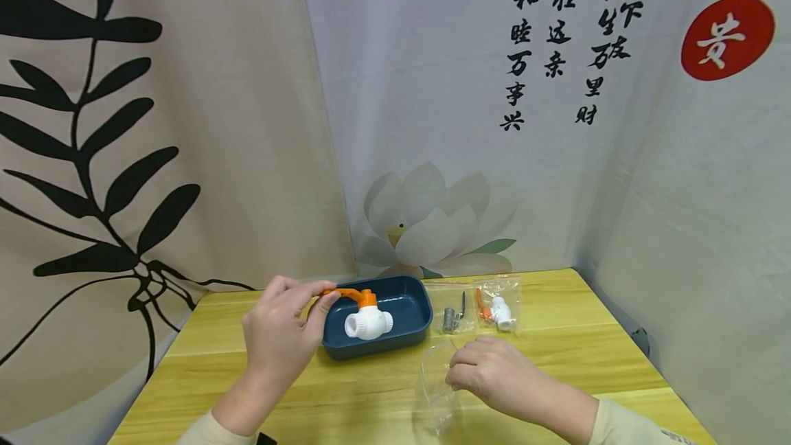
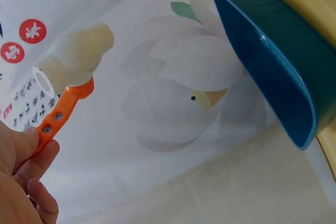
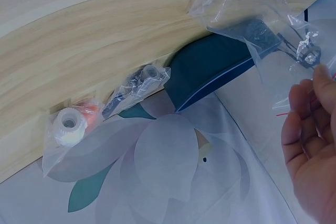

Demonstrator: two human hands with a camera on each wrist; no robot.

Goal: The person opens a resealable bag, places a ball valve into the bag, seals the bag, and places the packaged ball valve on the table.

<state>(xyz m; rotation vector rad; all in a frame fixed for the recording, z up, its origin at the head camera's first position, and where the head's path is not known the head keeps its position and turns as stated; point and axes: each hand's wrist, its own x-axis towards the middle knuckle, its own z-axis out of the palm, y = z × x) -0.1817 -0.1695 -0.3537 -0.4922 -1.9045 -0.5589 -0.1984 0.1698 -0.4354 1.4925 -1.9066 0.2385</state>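
My left hand (image 1: 278, 328) pinches the orange lever handle of a white plastic ball valve (image 1: 369, 324), which hangs in the air over a dark blue tray (image 1: 378, 349). In the left wrist view the ball valve (image 2: 79, 51) shows ribbed ends, and its orange handle sits between thumb and fingers. My right hand (image 1: 491, 375) pinches the edge of a clear plastic bag (image 1: 432, 393), above the table just right of the tray's front. The right wrist view shows the thin bag (image 3: 236, 3) hanging from the fingers, with a red line along its edge. I see no part inside it.
To the tray's right on the wooden table (image 1: 556, 335) lie two clear bags: one with a grey cylindrical fitting (image 1: 449, 320) and a dark bent piece, the other with another white valve (image 1: 501, 313) with an orange handle. A printed curtain (image 1: 259, 122) stands behind the table.
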